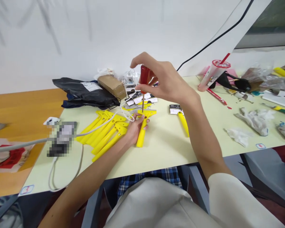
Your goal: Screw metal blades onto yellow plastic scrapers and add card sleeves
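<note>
My right hand (pixel 161 77) is closed on the red handle of a screwdriver (pixel 144 74), with one finger lifted off. The screwdriver points straight down, and its tip meets the head of a yellow scraper (pixel 141 134). Around that scraper's neck, the fingers of my left hand (pixel 134 129) are wrapped, keeping it near the table. Just left of this hand, several more yellow scrapers (pixel 104 129) lie side by side, handles toward me. Another yellow handle (pixel 183 124) rests to the right, partly behind my right forearm, beside a small black-and-white packet (pixel 176 109).
A white cable (pixel 97 128) crosses the scrapers. Behind them sit a black plastic bag (pixel 85 91), a cardboard box (pixel 111 85) and flat packets. On the right stand a tilted drink cup (pixel 213 74), a red marker (pixel 216 96), crumpled gloves (pixel 254 120) and a green-handled screwdriver (pixel 283 110).
</note>
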Motion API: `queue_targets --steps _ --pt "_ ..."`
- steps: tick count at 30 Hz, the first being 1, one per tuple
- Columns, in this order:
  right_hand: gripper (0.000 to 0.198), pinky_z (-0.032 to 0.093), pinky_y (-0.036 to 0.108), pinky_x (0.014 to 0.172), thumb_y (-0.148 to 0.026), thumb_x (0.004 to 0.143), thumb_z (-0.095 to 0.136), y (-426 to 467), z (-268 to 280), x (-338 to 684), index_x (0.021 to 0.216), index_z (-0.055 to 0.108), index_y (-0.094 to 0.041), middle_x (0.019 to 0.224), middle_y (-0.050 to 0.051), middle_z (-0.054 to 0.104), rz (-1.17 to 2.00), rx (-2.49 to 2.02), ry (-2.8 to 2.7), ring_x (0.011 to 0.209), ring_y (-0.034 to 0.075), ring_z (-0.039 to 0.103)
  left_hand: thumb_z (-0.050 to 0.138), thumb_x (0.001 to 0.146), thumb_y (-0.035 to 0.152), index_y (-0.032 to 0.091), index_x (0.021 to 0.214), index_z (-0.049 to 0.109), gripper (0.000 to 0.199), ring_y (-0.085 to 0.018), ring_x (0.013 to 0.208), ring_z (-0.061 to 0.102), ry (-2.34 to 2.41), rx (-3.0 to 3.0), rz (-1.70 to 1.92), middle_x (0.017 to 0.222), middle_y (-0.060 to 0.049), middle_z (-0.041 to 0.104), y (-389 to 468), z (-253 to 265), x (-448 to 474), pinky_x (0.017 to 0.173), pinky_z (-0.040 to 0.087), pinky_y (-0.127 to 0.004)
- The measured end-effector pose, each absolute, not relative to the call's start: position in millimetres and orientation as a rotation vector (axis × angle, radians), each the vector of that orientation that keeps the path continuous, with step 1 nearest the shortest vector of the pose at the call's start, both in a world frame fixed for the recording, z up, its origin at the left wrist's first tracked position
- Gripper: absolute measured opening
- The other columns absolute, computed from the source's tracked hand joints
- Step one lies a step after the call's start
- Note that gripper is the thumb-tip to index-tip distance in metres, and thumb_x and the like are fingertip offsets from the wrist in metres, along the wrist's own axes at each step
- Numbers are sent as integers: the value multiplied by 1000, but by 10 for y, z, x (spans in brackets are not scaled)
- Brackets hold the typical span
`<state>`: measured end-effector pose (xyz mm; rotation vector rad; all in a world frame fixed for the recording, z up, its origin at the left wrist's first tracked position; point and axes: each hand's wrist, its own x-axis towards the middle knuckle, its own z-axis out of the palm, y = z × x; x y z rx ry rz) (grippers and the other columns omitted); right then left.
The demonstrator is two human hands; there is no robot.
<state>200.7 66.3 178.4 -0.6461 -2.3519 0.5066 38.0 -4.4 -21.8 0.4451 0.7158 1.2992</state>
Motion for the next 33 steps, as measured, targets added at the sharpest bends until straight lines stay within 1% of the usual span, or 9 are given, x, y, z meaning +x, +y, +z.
queue_targets --steps 2,6,8,12,17,20,24,28,33 --pt "43 60 41 87 -60 95 68 674 1792 2021 131 61 -35 103 2 74 489 -656 -2358 98 28 68 87 82 17 24 98 51 40 -12 80 67 719 456 1298 99 0 63 -41 -223 380 50 42 -18" --pt "49 58 40 92 -47 100 63 675 1799 2077 145 53 -32 133 7 69 557 -551 -2384 107 25 66 88 82 17 24 98 50 41 -13 80 67 736 464 1300 99 -1 63 -34 -221 383 50 41 -18" --pt "49 57 41 92 -43 102 63 684 1785 2089 147 51 -29 127 8 71 565 -546 -2380 103 25 67 88 82 17 24 99 50 42 -13 80 67 740 464 1301 99 -1 63 -36 -212 386 49 40 -18" --pt "37 56 40 89 -44 103 67 710 1752 2054 136 57 -30 101 3 71 464 -627 -2369 93 24 65 88 82 18 24 99 50 42 -13 81 67 724 460 1298 98 -1 63 -45 -204 390 50 41 -17" --pt "44 56 38 91 -36 107 59 724 1727 2021 148 48 -22 122 10 68 499 -528 -2401 101 21 63 90 81 20 24 100 50 44 -12 81 67 713 445 1305 99 0 64 -33 -237 380 51 42 -18" --pt "44 54 38 93 -32 107 61 725 1715 2015 148 48 -22 116 8 69 544 -551 -2406 100 21 64 90 81 21 24 101 50 46 -12 80 67 719 452 1302 100 0 65 -23 -256 378 51 41 -18" --pt "38 53 39 94 -38 106 67 717 1703 1971 139 54 -25 104 5 67 457 -646 -2398 98 22 63 90 80 22 25 103 49 47 -13 80 68 727 453 1297 100 0 66 -24 -269 381 51 42 -19" --pt "42 53 39 94 -38 108 62 724 1693 1954 145 48 -22 112 7 67 439 -625 -2384 99 21 62 91 79 23 25 103 48 49 -13 81 69 721 444 1307 99 1 65 -29 -275 380 52 42 -19" --pt "47 55 36 92 -29 106 60 736 1701 2021 148 42 -21 118 9 66 661 -551 -2387 100 19 65 93 79 24 25 102 49 50 -13 81 69 705 446 1308 99 1 65 -24 -278 373 51 42 -19"
